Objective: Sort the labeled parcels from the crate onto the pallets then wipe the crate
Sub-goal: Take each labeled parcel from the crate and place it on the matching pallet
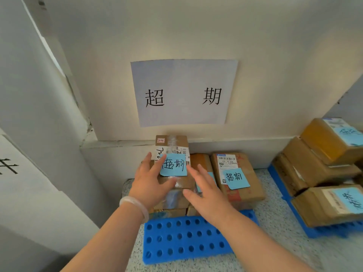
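Nearest, below both wrists, lies the blue perforated plastic pallet (182,240) on the speckled floor (275,222), with its front half bare. Up to the hands now. The left hand (151,181) lies flat, fingers straight and spread, on the top brown cardboard parcel (172,146), right beside its blue sticky note (173,164). The right hand (204,191) is spread too and grips nothing. It's at that parcel's right edge, touching or just off, I cannot tell. I'd judge this one is being settled onto the stack.

Just right of the right hand sits a flat taped parcel (237,177) with its own blue note. I count at least five parcels on this pallet.

Well off to the right, a second blue pallet (324,231) carries at least three noted boxes (330,142). Beyond the fingertips hangs one white paper wall sign (184,93).

So sorting is well along. The crate is out of view, and the wiping looks still to come.
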Available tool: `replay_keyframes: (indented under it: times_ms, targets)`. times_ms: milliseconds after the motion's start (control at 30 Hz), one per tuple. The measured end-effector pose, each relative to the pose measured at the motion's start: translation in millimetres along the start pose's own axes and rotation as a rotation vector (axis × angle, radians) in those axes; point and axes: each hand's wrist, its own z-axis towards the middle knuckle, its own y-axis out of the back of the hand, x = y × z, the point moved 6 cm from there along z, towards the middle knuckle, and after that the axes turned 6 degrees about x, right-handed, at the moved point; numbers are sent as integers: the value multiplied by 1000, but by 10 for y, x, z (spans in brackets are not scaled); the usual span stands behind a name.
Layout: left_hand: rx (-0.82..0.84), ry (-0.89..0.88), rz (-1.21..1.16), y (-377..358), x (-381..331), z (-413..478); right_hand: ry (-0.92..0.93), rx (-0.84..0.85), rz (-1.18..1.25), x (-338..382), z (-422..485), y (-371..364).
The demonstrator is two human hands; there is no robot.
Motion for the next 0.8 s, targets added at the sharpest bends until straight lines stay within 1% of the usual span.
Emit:
replay_keyframes:
  times_ms: [100,167,233,333,533,667,800]
  targets:
    - [-90,-111,173,-87,-405,-333,-3,-36,-125,-217,-507,95]
    - [-88,-242,246,-303,-776,-593,-6,-87,-202,-408,-880,195]
    - [-34,-343,312,-633,-1119,-843,-38,-146,-275,-626,-1287,332]
    - [64,-442,309,-1189,-1578,-1211,-132,-231,-338,-994,-1970,549]
    - [229,-631,361,-2285,-2764,-2109,-316,-360,-288,-1748,-3593,1023]
    - [348,-821,364,-3068,-3683,-2913,-497,-473,-307,-2189,-4893,1361]
    - [465,-1009,376,-3760,-4515,-3835,-691,-556,-299,-2594,-6181,1519]
